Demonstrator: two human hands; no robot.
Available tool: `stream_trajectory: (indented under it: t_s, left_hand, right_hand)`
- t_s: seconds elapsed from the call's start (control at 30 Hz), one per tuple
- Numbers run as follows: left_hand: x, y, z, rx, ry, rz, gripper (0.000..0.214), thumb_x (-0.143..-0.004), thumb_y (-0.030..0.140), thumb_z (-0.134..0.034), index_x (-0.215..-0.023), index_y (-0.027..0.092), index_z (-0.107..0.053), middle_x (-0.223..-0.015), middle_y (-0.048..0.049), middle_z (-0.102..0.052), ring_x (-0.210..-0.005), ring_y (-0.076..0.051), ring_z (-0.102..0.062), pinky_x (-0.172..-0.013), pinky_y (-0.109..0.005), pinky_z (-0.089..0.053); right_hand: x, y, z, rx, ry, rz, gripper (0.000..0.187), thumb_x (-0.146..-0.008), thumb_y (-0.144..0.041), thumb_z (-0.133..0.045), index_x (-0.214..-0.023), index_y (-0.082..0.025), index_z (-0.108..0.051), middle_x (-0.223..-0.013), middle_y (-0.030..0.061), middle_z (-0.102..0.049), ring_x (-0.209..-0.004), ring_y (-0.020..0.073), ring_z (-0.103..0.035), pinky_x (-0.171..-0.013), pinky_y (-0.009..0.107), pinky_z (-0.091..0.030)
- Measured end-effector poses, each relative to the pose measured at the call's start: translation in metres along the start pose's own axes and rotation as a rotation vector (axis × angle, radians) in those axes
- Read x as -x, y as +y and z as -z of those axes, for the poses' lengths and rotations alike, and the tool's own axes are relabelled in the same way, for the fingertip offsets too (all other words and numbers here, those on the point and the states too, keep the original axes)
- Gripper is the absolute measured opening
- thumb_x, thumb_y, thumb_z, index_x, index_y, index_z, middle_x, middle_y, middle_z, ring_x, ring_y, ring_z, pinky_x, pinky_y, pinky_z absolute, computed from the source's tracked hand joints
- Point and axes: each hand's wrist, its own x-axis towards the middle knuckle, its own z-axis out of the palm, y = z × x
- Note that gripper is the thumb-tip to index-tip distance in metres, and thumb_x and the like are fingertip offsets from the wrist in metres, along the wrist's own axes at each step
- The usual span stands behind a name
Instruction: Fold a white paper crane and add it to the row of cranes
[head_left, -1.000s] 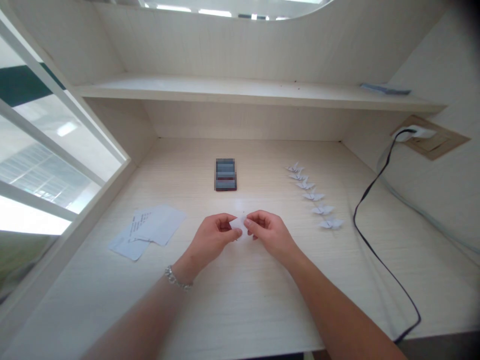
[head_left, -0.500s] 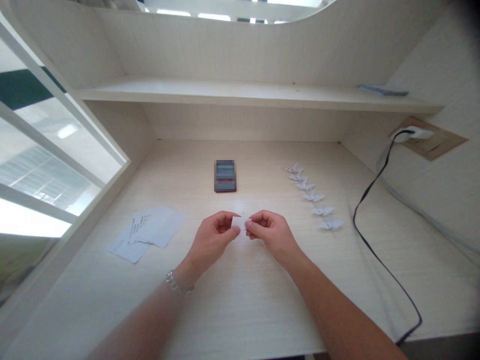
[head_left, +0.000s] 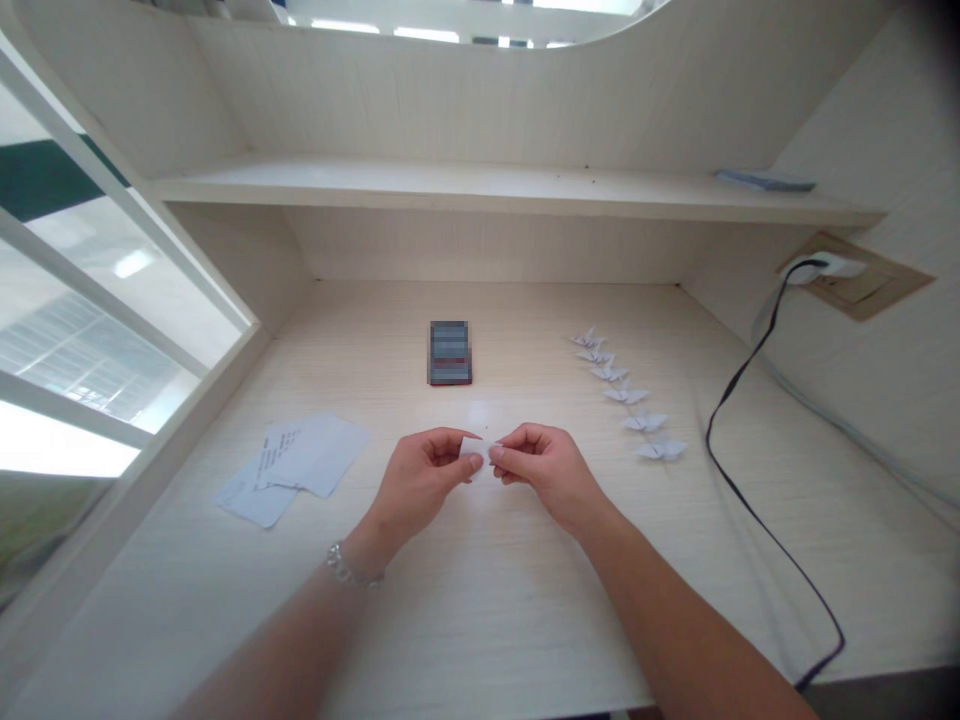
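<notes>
A small white piece of paper is pinched between my two hands, above the middle of the desk. My left hand grips its left part between thumb and fingers. At its right edge, my right hand closes thumb against forefinger. The fingers cover part of the paper, so its exact folds cannot be made out. To the right, several folded white paper cranes stand in a slanting row. Several flat paper sheets, some with printed lines, lie overlapping at the left.
A phone-like dark rectangle, blurred out, lies beyond my hands. A black cable runs from the wall socket down the right side. A shelf spans the back, with a thin flat item on it. Window bars border the left.
My left hand has shifted slightly down and to the left, and the paper has tilted a little. The right hand has barely moved. Everything else stays in place.
</notes>
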Motion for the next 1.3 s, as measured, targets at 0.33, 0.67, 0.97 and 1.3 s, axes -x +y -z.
stream_trajectory:
  t_s: [0.33, 0.67, 0.97, 1.3]
  left_hand:
    - [0.0026, -0.0040, 0.0021, -0.088, -0.063, -0.022, 0.020, -0.072, 0.029, -0.063, -0.085, 0.014, -0.068, -0.075, -0.0055, -0.068, -0.064, -0.014, -0.057, -0.058, -0.025, -0.043]
    - [0.0051, 0.0025, -0.0030, -0.072, 0.042, -0.087, 0.014, -0.068, 0.026, -0.068, -0.074, 0.014, -0.071, -0.064, -0.0036, -0.065, -0.058, -0.012, -0.054, -0.053, -0.024, -0.042]
    - [0.0060, -0.0040, 0.0000, 0.007, 0.022, -0.279, 0.003, -0.071, 0.016, -0.066, -0.070, 0.017, -0.069, -0.070, -0.0032, -0.064, -0.066, -0.013, -0.058, -0.062, -0.025, -0.045]
    - [0.0082, -0.0005, 0.0017, -0.030, -0.042, -0.323, 0.007, -0.073, 0.014, -0.065, -0.072, 0.017, -0.071, -0.076, -0.0058, -0.063, -0.072, -0.015, -0.059, -0.064, -0.026, -0.046]
  right_hand:
    - [0.0019, -0.0050, 0.0043, 0.058, -0.077, -0.003, 0.020, -0.062, -0.030, -0.073, -0.070, -0.014, -0.063, -0.058, 0.0003, -0.062, -0.055, 0.0111, -0.057, -0.054, 0.025, -0.047]
    - [0.0030, -0.0040, -0.0002, -0.015, -0.029, 0.014, 0.017, -0.059, -0.026, -0.074, -0.067, -0.014, -0.066, -0.050, -0.0001, -0.061, -0.047, 0.0108, -0.056, -0.047, 0.023, -0.045]
    - [0.0066, -0.0084, -0.0017, -0.036, -0.024, 0.090, 0.013, -0.062, -0.021, -0.072, -0.072, -0.015, -0.069, -0.055, 0.0018, -0.065, -0.053, 0.0135, -0.061, -0.051, 0.026, -0.050]
    - [0.0089, -0.0101, 0.0008, -0.033, -0.047, 0.092, 0.011, -0.064, -0.018, -0.071, -0.074, -0.015, -0.070, -0.056, 0.0033, -0.067, -0.054, 0.0147, -0.063, -0.052, 0.027, -0.051]
